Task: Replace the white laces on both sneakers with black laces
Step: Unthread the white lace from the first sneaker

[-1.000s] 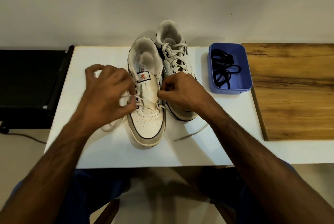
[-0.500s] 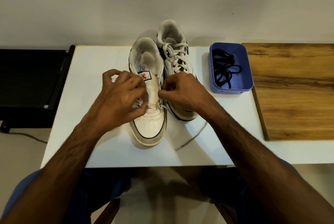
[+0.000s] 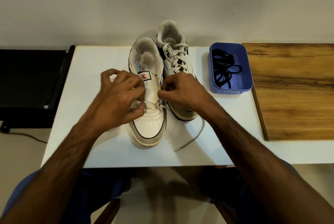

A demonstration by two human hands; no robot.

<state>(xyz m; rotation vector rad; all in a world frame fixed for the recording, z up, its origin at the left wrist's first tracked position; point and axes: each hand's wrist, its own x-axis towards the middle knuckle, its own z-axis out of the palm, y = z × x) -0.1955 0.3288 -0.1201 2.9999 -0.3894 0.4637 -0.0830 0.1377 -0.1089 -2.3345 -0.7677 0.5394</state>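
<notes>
Both hands' grip on white lace [image 3: 189, 139]; two sneakers.

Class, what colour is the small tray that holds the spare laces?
The tray is blue, with a purplish tint; the head view shows it.

Even, soft indoor light; faint shadows on the worktop [image 3: 94, 144]. Wide-angle bending at edges. Left hand [image 3: 119, 101] slightly blurred, perhaps motion.

Scuffed matt white leather on near sneaker [image 3: 147, 124], perforated toe, w/ woven cloth lace [image 3: 191, 139]; smooth blue plastic tray [image 3: 247, 72] at matt white table [image 3: 75, 115] right edge, beside grained, satin-finish wood board [image 3: 296, 88].
</notes>
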